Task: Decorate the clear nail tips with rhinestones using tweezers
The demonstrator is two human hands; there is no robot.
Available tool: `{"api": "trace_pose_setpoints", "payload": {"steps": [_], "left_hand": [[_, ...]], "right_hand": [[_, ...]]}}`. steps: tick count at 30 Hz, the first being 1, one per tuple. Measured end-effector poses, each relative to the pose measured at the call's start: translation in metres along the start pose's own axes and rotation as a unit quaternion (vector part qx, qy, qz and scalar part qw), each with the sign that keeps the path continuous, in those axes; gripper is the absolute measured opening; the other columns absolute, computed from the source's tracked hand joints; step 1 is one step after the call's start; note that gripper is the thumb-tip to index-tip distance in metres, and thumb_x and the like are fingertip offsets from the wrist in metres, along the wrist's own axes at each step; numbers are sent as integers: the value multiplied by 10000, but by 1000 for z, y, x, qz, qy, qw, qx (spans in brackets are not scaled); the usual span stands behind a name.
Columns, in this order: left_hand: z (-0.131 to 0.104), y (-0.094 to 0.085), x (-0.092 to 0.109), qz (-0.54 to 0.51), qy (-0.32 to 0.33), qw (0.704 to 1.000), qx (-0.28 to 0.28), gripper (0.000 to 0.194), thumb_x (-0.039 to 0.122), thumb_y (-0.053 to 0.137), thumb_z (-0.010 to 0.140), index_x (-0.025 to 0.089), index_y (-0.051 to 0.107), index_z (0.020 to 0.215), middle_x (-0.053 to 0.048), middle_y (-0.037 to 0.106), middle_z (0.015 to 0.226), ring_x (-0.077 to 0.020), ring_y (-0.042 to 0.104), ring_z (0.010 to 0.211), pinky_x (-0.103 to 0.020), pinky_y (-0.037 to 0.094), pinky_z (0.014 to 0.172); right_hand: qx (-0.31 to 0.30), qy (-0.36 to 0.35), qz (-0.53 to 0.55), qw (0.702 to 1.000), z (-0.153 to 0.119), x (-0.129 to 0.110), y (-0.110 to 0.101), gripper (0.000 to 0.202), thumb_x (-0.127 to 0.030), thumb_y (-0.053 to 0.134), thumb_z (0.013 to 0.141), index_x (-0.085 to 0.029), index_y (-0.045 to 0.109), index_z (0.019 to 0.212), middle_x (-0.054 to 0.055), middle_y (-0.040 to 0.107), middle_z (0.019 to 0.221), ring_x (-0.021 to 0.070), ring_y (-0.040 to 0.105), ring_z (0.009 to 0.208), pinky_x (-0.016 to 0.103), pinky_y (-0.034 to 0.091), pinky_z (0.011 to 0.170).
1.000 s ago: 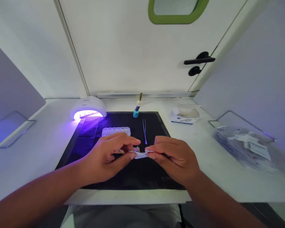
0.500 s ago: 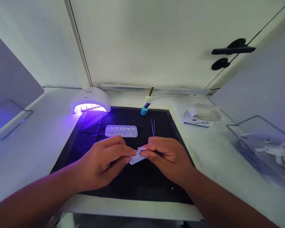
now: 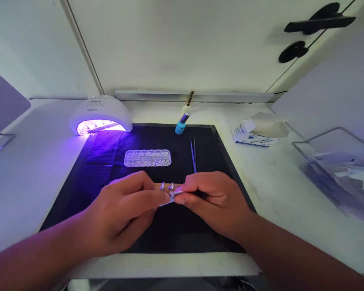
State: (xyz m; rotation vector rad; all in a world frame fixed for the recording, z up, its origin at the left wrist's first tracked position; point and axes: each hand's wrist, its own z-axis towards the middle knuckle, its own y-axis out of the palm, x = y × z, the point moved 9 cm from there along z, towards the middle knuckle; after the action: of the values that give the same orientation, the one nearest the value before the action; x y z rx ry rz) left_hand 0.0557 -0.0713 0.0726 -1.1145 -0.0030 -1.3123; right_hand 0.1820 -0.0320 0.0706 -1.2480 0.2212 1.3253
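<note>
Both hands meet over a black mat (image 3: 176, 234). My left hand (image 3: 125, 210) is closed, thumb and fingers pinching a small white packet (image 3: 166, 201) from the left. From the right, my right hand (image 3: 214, 198) pinches the crumpled upper part of the same packet. Behind the fingertips, two small shiny silvery pieces (image 3: 171, 186) show on a skin-toned strip, partly hidden by the hands. Tweezers (image 3: 193, 155) lie on the mat just beyond my right hand. Past my left hand is a clear compartment case (image 3: 147, 158) of tiny glittering bits.
A white lamp (image 3: 101, 111) glows violet at the back left. A blue bottle (image 3: 180, 126) and a gold-capped bottle (image 3: 189, 101) stand at the back. On the right are an open Alcohol Pads box (image 3: 256, 135) and a wire-rimmed bin (image 3: 336, 173) holding white scraps.
The view has shifted closer and tilted downward. My fingertips have drawn together over the packet, covering more of it, and the silvery pieces behind them have come into sight.
</note>
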Motion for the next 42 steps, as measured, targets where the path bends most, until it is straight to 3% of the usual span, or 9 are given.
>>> {"api": "trace_pose_setpoints", "payload": {"steps": [11, 16, 19, 25, 33, 36, 38, 40, 42], "left_hand": [[17, -7, 8, 15, 18, 1000, 15, 180, 26, 469, 862, 177, 529, 938, -7, 549, 747, -98, 473, 622, -212, 386, 540], [14, 3, -4, -46, -46, 998, -5, 144, 58, 539, 843, 185, 564, 906, -7, 545, 802, -111, 510, 720, -225, 429, 634], [10, 6, -8, -29, -70, 997, -4, 184, 73, 555, 841, 201, 615, 958, -13, 521, 832, -117, 515, 735, -232, 439, 635], [12, 10, 0, 34, -25, 998, -56, 182, 124, 540, 864, 204, 672, 961, -22, 495, 822, -148, 499, 761, -281, 441, 661], [4, 19, 18, 19, 99, 988, -116, 126, 98, 536, 869, 159, 585, 968, -59, 601, 913, -164, 521, 795, -330, 461, 717], [3, 20, 19, 10, 88, 987, -135, 112, 126, 534, 878, 174, 582, 967, -53, 600, 888, -169, 515, 779, -349, 453, 720], [6, 16, 16, -16, 50, 992, -116, 88, 208, 570, 892, 174, 581, 973, -50, 591, 877, -174, 502, 774, -359, 443, 719], [8, 11, 12, -47, 12, 995, -85, 106, 242, 575, 911, 166, 583, 984, -50, 588, 882, -169, 503, 789, -349, 447, 728], [10, 7, 10, -66, -14, 996, -52, 64, 203, 563, 927, 163, 592, 967, -44, 587, 892, -154, 518, 822, -320, 464, 754]], "right_hand": [[-13, -50, -28, 998, 2, -9, 1, 306, -317, 593, 929, -187, 615, 654, -52, 533, 495, 64, 435, 418, 198, 332, 437], [-12, -89, -67, 994, -2, -8, 2, 362, -363, 552, 963, -181, 595, 653, -55, 520, 510, 62, 451, 447, 192, 328, 456], [-23, -100, -87, 991, -5, -8, 5, 433, -380, 508, 983, -176, 547, 602, -52, 484, 491, 70, 419, 450, 206, 308, 461], [-51, -64, -14, 997, -3, -5, 5, 336, -362, 575, 942, -176, 675, 680, -40, 566, 510, 72, 475, 458, 195, 329, 465], [-99, 40, 111, 988, -4, 7, 18, 364, -371, 615, 898, -146, 640, 612, -42, 554, 498, 58, 475, 440, 148, 370, 423], [-97, 53, 132, 985, -3, 6, 19, 349, -364, 605, 902, -151, 616, 625, -39, 563, 518, 61, 481, 444, 153, 390, 425], [-83, 51, 130, 987, -2, 3, 15, 314, -340, 609, 901, -160, 613, 643, -35, 577, 541, 66, 492, 459, 165, 409, 446], [-64, 14, 98, 993, 0, -4, 8, 264, -305, 616, 906, -176, 624, 676, -33, 602, 568, 77, 524, 494, 185, 441, 497], [-37, -80, 18, 996, -2, -20, 1, 218, -287, 614, 924, -191, 633, 729, -28, 637, 608, 90, 575, 557, 205, 477, 572]]}}
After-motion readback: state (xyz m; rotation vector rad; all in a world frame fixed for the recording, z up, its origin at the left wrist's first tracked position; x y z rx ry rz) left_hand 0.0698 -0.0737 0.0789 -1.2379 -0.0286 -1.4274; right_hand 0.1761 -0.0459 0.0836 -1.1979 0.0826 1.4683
